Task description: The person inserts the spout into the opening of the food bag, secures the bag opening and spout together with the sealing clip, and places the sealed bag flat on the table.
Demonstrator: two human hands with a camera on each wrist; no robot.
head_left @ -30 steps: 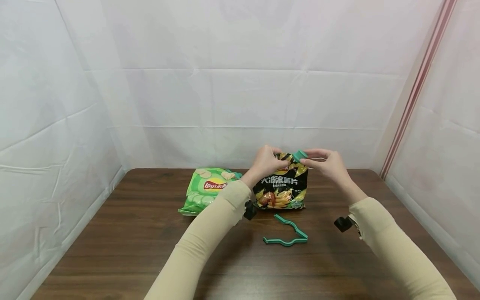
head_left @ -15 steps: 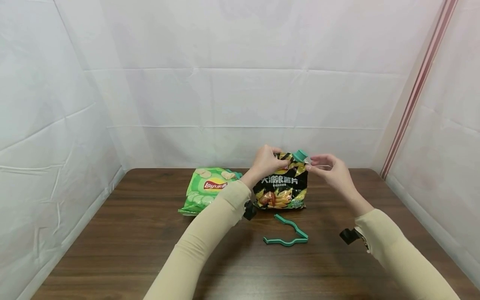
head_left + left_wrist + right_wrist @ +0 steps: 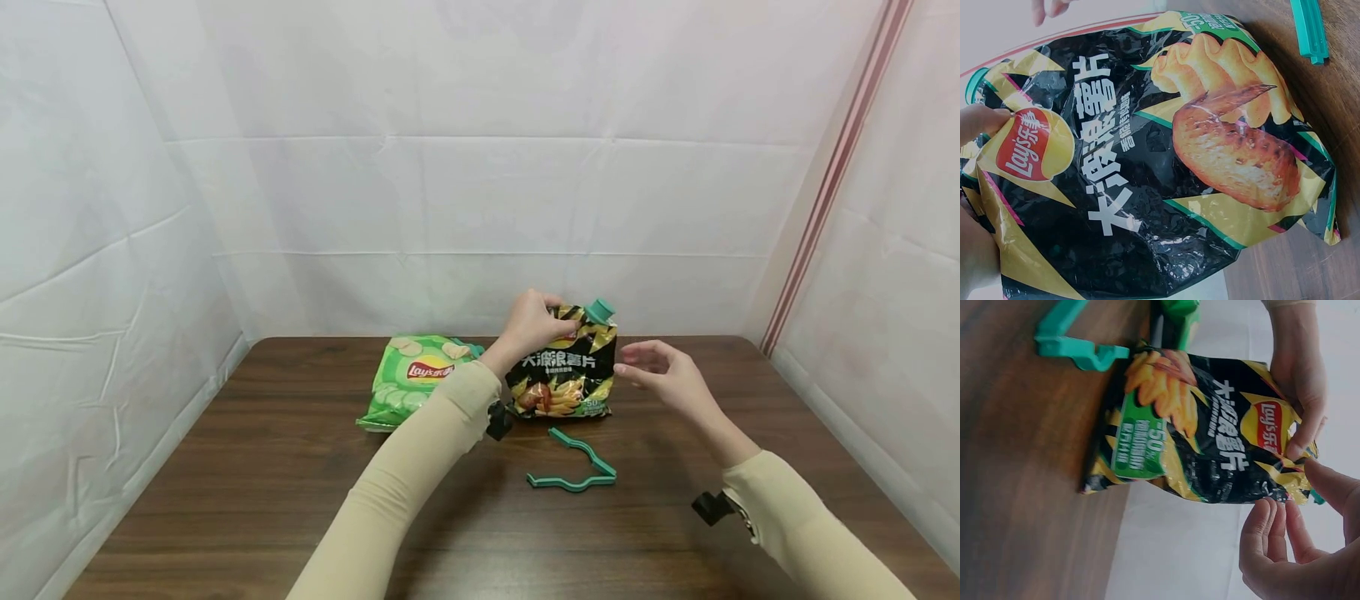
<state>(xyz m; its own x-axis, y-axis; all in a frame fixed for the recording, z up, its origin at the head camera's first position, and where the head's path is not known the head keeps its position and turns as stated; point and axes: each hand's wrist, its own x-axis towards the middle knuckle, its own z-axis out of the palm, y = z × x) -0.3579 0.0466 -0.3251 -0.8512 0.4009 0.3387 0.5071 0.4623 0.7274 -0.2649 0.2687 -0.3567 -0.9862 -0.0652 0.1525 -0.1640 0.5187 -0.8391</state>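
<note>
A black and yellow Lay's chip bag (image 3: 566, 367) stands on the table, its front turned to the head camera. My left hand (image 3: 528, 325) pinches its top edge, thumb in front, as the left wrist view also shows. From the bag's top right corner sticks a green cap (image 3: 599, 311). Beside the bag's right edge is my right hand (image 3: 671, 379), fingers loosely bent and nothing held; the left wrist view shows its fingertips (image 3: 1047, 9) apart from the bag. In front of the bag lies a spread green bag clip (image 3: 576, 487).
A green Lay's chip bag (image 3: 408, 375) sits left of the black one, partly behind my left arm, with a green piece (image 3: 474, 350) at its upper right. White cloth walls (image 3: 480, 200) surround the brown wooden table (image 3: 300, 483) at the back and sides.
My right hand has left the green cap and the bag's top right corner, moving down and to the right. The left hand keeps its grip; the clip and green bag stay put.
</note>
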